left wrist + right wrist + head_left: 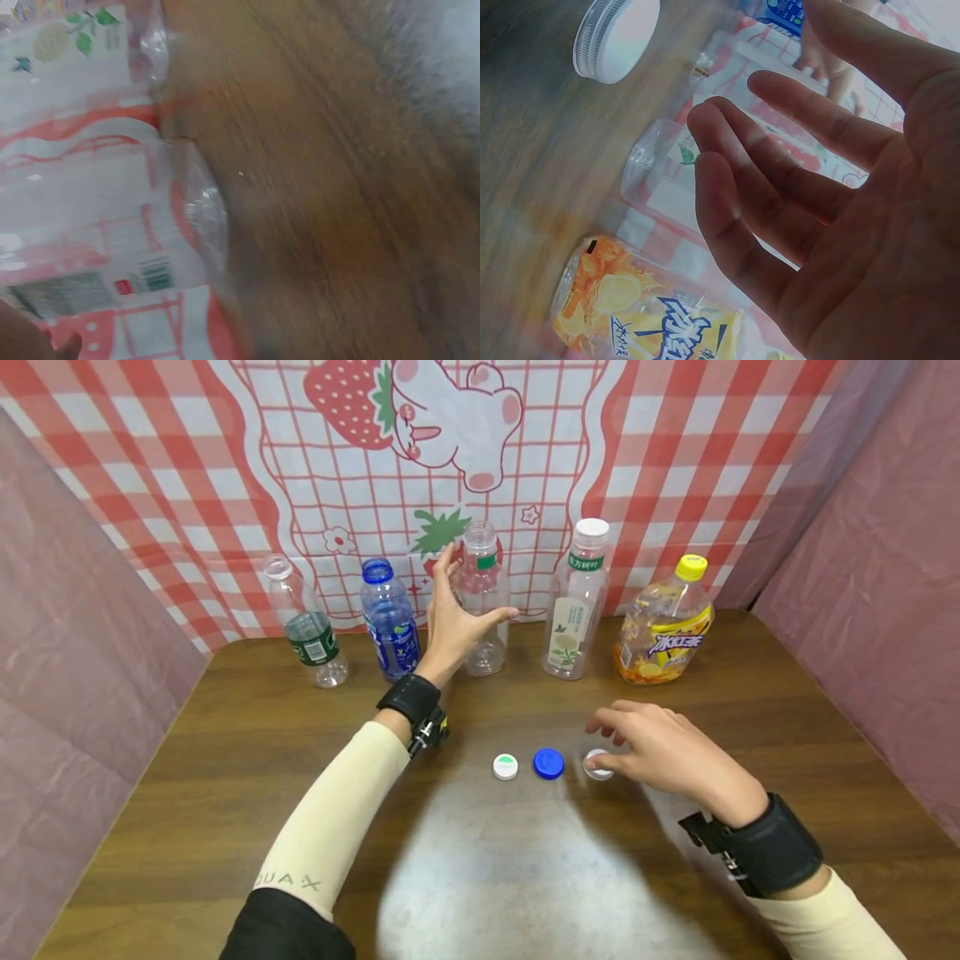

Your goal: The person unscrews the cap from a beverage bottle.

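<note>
Our left hand [459, 631] stands wide beside the middle bottle [484, 585], our right hand [667, 749] wide by the rightmost cap [628, 41]. We should pinch its rim squarely.

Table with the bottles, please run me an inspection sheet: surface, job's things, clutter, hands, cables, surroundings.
Surface: brown wood-grain table, bright glare patch near the front.
Job's things: leftmost bottle, blue bottle and middle bottle uncapped; white-capped bottle and yellow-capped bottle closed; green-marked cap, blue cap and white cap loose.
Clutter: nothing seen.
Left hand: spread at the middle bottle; contact unclear.
Right hand: over the white cap, not gripping it.
Cables: nothing seen.
Surroundings: red-and-white checked cloth behind, pink drapes either side.
</note>
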`<state>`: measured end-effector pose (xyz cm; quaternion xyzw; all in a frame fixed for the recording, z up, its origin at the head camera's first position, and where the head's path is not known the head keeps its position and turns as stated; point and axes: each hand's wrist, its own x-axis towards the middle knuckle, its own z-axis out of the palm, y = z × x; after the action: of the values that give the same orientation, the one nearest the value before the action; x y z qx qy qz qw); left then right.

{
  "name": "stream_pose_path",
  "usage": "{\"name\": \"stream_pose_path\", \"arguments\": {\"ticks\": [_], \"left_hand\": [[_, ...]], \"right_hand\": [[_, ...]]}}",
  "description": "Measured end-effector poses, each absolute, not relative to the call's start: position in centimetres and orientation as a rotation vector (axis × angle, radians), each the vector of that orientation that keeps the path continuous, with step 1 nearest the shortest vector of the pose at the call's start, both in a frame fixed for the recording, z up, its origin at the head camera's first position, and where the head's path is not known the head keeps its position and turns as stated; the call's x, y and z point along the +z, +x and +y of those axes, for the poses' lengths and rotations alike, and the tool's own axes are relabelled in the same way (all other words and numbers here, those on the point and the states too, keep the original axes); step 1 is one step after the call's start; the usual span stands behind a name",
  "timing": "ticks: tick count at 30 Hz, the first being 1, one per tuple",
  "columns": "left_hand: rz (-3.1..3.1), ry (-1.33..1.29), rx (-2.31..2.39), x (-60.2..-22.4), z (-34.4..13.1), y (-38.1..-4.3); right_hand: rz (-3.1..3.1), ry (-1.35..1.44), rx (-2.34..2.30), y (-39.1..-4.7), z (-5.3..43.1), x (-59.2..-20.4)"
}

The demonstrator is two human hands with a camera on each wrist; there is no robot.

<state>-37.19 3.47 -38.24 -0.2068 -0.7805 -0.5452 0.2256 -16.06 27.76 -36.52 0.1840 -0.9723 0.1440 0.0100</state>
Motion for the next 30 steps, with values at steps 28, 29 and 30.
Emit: {"name": "stream_pose_path", "arguments": {"ticks": [28, 29, 30], "left_hand": [[-2.338, -0.819, -1.438, -35.4, 13.4, -32.1], [-2.343, -0.795, -1.449, -35.4, 13.8, -32.7], [-2.348, -0.770, -1.450, -35.6, 14.2, -33.1]], "right_hand": [[-3.013, 0.583, 0.446, -16.0, 28.8, -35.9], [-3.015, 0.583, 0.453, -16.0, 28.8, -36.0], [-3.017, 0.582, 0.458, -16.0, 28.8, -36.0]]}}
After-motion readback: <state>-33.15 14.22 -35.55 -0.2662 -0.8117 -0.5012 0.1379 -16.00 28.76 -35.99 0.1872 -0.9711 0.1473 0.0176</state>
